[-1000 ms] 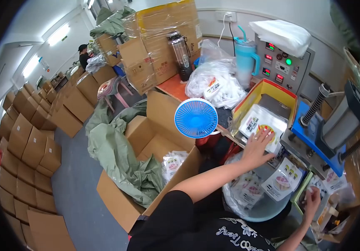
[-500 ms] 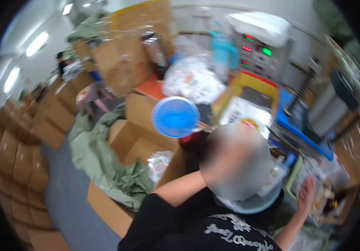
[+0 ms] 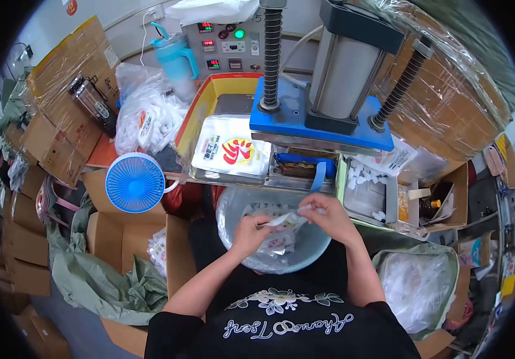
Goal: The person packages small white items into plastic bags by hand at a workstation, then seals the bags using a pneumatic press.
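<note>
Above a round basin (image 3: 313,252) lined with clear plastic, both of my hands hold a small white plastic packet (image 3: 285,220). My left hand (image 3: 250,237) pinches its left end between thumb and fingers. The right end is gripped by my right hand (image 3: 331,220), fingers bent and pressed together. Inside the basin, several similar printed packets (image 3: 278,244) lie below my hands. A blue strip (image 3: 319,178) hangs from the press just beyond my right hand.
A blue-plated press (image 3: 323,122) stands ahead, beside a yellow-red tray (image 3: 200,110) of printed white bags (image 3: 231,146). A blue fan (image 3: 135,182) and open carton (image 3: 127,239) are left. To the right are a green-rimmed tray (image 3: 368,194) and a plastic-lined box (image 3: 416,287).
The view has swung round to face the press and is sharper. My right hand has come from beside the right-hand tray to above the basin. Both hands now hold the packet.
</note>
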Motion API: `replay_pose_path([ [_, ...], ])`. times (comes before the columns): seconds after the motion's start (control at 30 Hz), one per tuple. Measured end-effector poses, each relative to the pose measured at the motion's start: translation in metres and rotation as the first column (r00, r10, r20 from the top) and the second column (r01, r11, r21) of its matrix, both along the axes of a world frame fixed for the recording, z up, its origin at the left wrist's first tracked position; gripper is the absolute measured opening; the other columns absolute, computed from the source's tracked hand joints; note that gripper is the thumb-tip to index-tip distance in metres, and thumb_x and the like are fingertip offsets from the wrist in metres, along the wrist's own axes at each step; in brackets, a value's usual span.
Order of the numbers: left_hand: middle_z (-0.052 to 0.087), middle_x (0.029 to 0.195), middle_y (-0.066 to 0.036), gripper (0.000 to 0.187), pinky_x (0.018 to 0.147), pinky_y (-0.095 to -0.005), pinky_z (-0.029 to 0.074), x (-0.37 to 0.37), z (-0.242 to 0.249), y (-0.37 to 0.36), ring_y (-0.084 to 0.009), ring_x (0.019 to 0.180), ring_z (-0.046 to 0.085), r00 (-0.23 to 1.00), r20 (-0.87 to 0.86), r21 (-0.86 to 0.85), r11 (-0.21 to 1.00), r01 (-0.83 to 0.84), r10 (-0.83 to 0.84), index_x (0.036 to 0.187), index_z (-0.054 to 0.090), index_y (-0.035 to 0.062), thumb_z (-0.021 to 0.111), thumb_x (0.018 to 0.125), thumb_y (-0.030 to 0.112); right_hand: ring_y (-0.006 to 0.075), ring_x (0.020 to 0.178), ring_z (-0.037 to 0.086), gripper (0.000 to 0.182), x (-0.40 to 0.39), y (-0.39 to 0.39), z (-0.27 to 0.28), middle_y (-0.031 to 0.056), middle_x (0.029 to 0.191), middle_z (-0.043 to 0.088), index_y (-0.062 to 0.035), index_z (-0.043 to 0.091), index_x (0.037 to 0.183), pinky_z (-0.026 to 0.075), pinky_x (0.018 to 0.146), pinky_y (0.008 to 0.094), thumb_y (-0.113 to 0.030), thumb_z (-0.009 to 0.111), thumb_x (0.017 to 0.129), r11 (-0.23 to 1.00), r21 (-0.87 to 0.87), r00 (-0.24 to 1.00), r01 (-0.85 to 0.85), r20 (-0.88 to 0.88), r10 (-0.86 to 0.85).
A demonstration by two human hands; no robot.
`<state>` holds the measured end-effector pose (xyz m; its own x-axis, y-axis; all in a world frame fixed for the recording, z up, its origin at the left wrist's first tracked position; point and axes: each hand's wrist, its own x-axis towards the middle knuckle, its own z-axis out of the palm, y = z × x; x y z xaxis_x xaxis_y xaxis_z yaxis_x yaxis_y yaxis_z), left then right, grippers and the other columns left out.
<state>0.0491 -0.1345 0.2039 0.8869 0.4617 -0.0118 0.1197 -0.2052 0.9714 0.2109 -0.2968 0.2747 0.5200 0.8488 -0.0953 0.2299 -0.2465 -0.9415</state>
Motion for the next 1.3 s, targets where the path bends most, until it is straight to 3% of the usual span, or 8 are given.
replay_pose_path([
  [0.23,0.07,0.075,-0.006,0.025,0.063,-0.0259,0.049,0.026,0.007,-0.002,-0.0069,0.071,0.061,0.995,-0.068,-0.146,0.988,0.059,-0.069,0.092,0.072,-0.0024,0.067,0.089,0.022,0.0089,0.066,0.057,0.022,0.012,-0.003,-0.003,0.0032,0.079,0.064,-0.0038,0.062,0.107,0.045,0.058,0.0241,-0.01,0.065,0.086,0.966,0.183,0.975,0.182,0.091,-0.201],
  [0.43,0.069,0.084,-0.009,0.03,0.062,-0.0284,0.051,0.07,0.033,-0.008,-0.0135,0.073,0.064,0.999,-0.026,-0.646,0.762,-0.046,0.038,0.096,0.067,-0.0085,0.068,0.087,0.02,0.0013,0.054,0.038,0.023,0.055,-0.038,-0.001,-0.0002,0.086,0.054,-0.0075,0.055,0.113,0.023,0.04,0.0159,-0.011,0.061,0.091,0.672,0.3,0.58,0.678,-0.78,-0.237],
  [0.63,0.069,0.089,-0.012,0.03,0.063,-0.0297,0.052,0.084,0.039,-0.002,-0.0155,0.073,0.065,0.997,-0.022,-0.747,0.662,-0.068,0.078,0.096,0.066,-0.0099,0.067,0.088,0.019,0.0243,0.094,0.059,0.048,0.073,-0.063,-0.014,0.026,0.128,0.045,-0.0007,0.034,0.139,0.056,0.075,0.0259,-0.004,0.049,0.094,0.614,0.282,0.326,0.737,-0.944,0.042],
  [0.8,0.07,0.089,-0.011,0.035,0.062,-0.0319,0.05,0.072,0.052,0.043,-0.0207,0.071,0.068,0.995,0.018,0.156,0.983,-0.099,0.098,0.106,0.068,0.0054,0.067,0.086,0.034,0.035,0.126,0.047,0.041,0.072,-0.065,-0.024,0.0328,0.142,0.031,0.0093,0.03,0.136,0.05,0.1,0.0362,0.0,0.04,0.097,0.583,0.324,0.324,0.745,-0.94,0.109],
  [0.83,0.068,0.105,-0.014,0.041,0.081,-0.0385,0.049,0.061,0.093,0.044,-0.0283,0.092,0.066,0.958,-0.151,0.317,0.93,-0.187,0.244,0.112,0.067,0.0087,0.067,0.084,0.039,0.0353,0.127,0.046,0.04,0.071,-0.063,-0.022,0.033,0.143,0.029,0.0094,0.031,0.135,0.05,0.1,0.0356,-0.001,0.04,0.098,0.594,0.343,0.351,0.728,-0.93,0.108],
  [0.93,0.063,0.119,-0.011,0.036,0.101,-0.0483,0.035,0.051,0.038,0.066,-0.0283,0.115,0.056,0.881,0.295,0.832,0.355,-0.427,0.369,0.113,0.068,0.014,0.07,0.081,0.032,0.0348,0.127,0.047,0.039,0.07,-0.06,-0.029,0.0306,0.14,0.037,0.0074,0.033,0.134,0.053,0.095,0.0341,-0.005,0.043,0.098,0.614,0.35,0.42,0.708,-0.907,0.033],
  [1.13,0.069,0.108,-0.001,0.027,0.109,-0.0463,0.022,0.013,0.034,0.09,-0.0211,0.114,0.057,0.943,0.238,0.744,0.58,-0.332,0.233,0.097,0.072,0.0142,0.067,0.072,0.006,0.025,0.1,0.066,0.03,0.063,-0.055,-0.021,0.0175,0.115,0.063,-0.0029,0.049,0.122,0.059,0.069,0.0273,-0.016,0.056,0.095,0.669,0.331,0.639,0.666,-0.715,-0.283],
  [1.3,0.069,0.083,-0.004,0.011,0.071,-0.0277,0.046,0.011,0.072,0.062,-0.013,0.078,0.062,0.934,0.275,0.387,0.863,-0.325,0.229,0.087,0.071,0.0031,0.071,0.076,0.002,0.0099,0.084,0.063,0.019,0.046,-0.039,-0.012,0.0025,0.096,0.066,-0.0061,0.062,0.109,0.051,0.066,0.0229,-0.01,0.06,0.091,0.72,0.307,0.782,0.623,-0.286,-0.554],
])
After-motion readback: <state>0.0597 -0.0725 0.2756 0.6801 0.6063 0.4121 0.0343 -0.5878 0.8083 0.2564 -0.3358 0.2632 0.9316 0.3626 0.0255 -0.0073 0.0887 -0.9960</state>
